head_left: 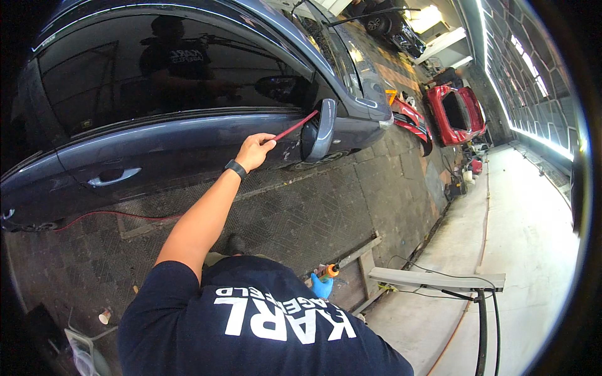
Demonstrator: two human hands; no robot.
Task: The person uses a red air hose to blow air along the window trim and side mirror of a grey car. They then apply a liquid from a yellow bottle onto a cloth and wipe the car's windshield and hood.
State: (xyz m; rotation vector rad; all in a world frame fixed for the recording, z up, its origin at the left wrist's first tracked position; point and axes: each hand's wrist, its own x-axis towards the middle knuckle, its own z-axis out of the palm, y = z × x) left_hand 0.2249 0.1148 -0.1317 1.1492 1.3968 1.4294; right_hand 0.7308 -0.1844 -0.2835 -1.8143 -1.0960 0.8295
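Note:
A dark blue car (pixel 207 141) stands side-on before me, its tinted window closed. My left hand (pixel 254 152), bare with a dark watch on the wrist, is closed on the rear end of a slim red stick (pixel 293 128). The stick's far end reaches the door mirror (pixel 325 130), at the gap between its housing and the window; whether it touches cannot be made out. Low by my body, my right hand (pixel 322 287) in a blue glove grips a small bottle (pixel 327 271) with an orange top. My torso hides the right forearm.
A red hose (pixel 119 214) runs along the dark tiled floor (pixel 295 213) beside the car. To my right are a metal stand (pixel 439 279) with cables and a pale wall (pixel 520 219). Farther off lie red car body parts (pixel 454 116), with a person (pixel 446 76) near them.

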